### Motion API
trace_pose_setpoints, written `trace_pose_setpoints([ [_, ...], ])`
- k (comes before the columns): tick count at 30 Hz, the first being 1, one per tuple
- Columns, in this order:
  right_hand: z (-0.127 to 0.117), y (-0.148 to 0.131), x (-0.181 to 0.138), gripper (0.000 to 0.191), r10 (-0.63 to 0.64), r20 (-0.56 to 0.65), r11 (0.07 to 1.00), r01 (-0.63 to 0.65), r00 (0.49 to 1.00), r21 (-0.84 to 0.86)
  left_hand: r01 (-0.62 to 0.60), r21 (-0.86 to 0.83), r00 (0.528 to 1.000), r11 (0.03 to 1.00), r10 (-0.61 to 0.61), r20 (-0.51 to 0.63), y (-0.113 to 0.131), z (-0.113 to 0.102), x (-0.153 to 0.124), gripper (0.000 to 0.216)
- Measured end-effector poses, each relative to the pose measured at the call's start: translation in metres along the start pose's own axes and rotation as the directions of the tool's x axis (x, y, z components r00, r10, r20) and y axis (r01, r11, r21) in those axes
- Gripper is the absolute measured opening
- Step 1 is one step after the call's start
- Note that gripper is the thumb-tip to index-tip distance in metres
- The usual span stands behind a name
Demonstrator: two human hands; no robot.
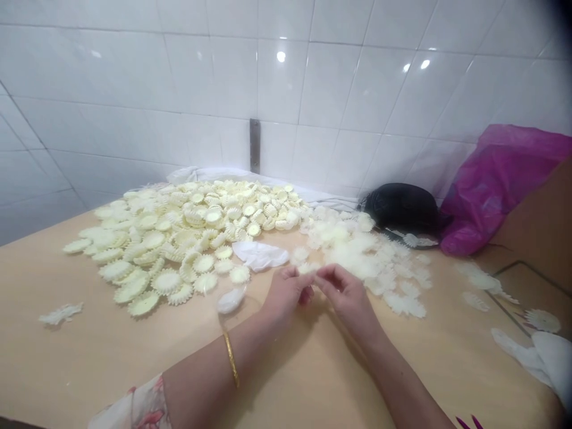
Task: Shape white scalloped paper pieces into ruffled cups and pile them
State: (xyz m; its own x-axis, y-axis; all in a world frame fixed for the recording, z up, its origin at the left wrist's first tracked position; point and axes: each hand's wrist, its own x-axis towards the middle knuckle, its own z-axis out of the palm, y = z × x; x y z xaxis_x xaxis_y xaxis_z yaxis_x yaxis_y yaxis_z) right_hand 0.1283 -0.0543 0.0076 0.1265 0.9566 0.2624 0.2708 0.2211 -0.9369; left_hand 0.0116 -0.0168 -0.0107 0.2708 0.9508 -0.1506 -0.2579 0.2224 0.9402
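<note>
L sleeve (138, 408): off-white w/ red/pink floral print. Thin gold bangle (231, 360), textured, nr L wrist (257, 328). L hand (285, 292) & R hand (347, 296) bare.

Saw a light brown table (89, 363) with a big heap of crimp-edged, pale yellow discs (179, 241) over its left and middle, and a looser spread of thin frilled pieces (361, 253) to the right. Noted a white scrap (260, 255) and a small white oval item (230, 300) just in front of the heap, plus a frilled cluster (61, 314) alone at far left. Found a black pouch (401, 207) and a pink plastic bag (491, 185) toward the back right.
</note>
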Motion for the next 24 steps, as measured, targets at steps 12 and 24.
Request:
trace_pose_setpoints([
  [12, 0.000, 0.004, -0.001, 0.014, 0.068, 0.057, 0.993, -0.062, 0.996, -0.103, 0.125, -0.098, 0.991, 0.987, -0.119, 0.060, 0.003, -0.001, 0.003, 0.019],
  [24, -0.008, 0.007, 0.002, 0.016, 0.033, -0.009, 0.972, -0.034, 0.999, -0.231, 0.137, -0.061, 0.976, 0.989, -0.124, 0.177, 0.001, -0.002, 0.005, 0.013],
])
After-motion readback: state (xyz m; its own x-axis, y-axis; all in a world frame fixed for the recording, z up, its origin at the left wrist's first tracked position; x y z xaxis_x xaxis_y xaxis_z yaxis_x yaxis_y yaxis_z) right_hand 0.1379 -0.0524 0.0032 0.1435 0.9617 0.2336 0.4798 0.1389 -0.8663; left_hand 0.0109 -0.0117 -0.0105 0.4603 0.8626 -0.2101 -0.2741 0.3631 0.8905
